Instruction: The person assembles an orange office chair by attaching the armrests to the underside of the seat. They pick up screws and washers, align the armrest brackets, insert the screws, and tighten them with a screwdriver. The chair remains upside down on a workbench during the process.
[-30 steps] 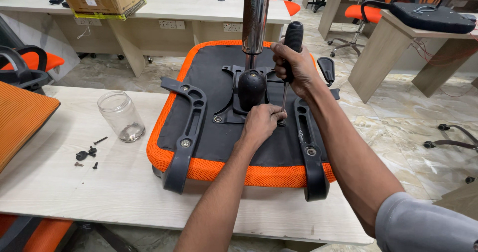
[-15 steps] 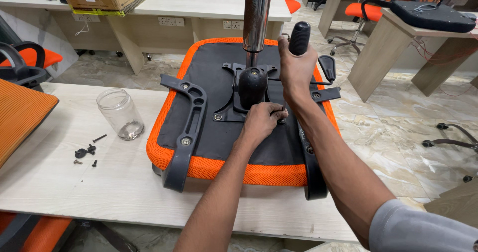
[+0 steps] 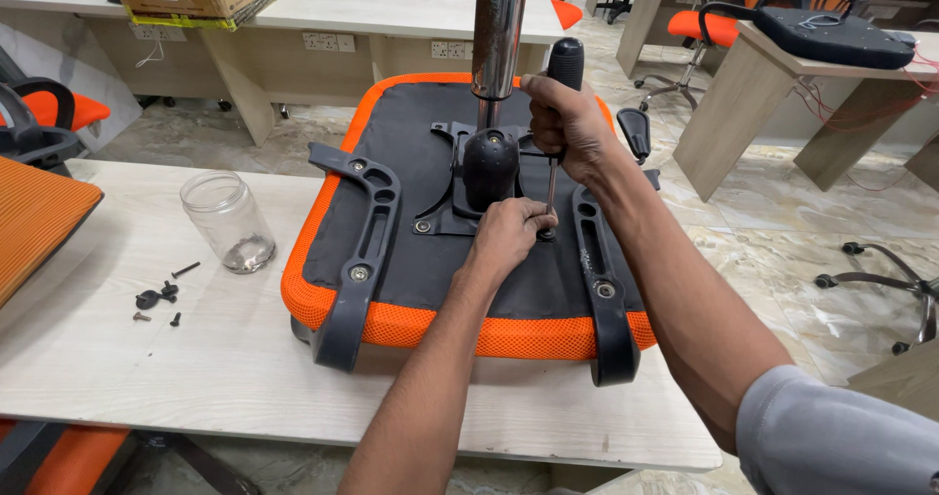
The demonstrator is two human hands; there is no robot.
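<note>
Standing right by the bench here: the orange seat (image 3: 391, 324) lies upside down on the white table (image 3: 147, 378), chrome gas post (image 3: 497, 30) sticking up from the black mechanism plate (image 3: 445, 197). Right hand (image 3: 572, 128) is wrapped tight around the black-handled screwdriver (image 3: 563, 63), held upright. Left hand (image 3: 509, 236) is curled at the tip, pinching what I think is a screw, though the fingers hide it. Risk as I see it: if the tip cams out it jabs those left fingers, or the screw goes in crooked. 1 glass jar (image 3: 228, 221) and about 4 loose screws (image 3: 156, 299) sit near the seat, easy to knock off.
</note>
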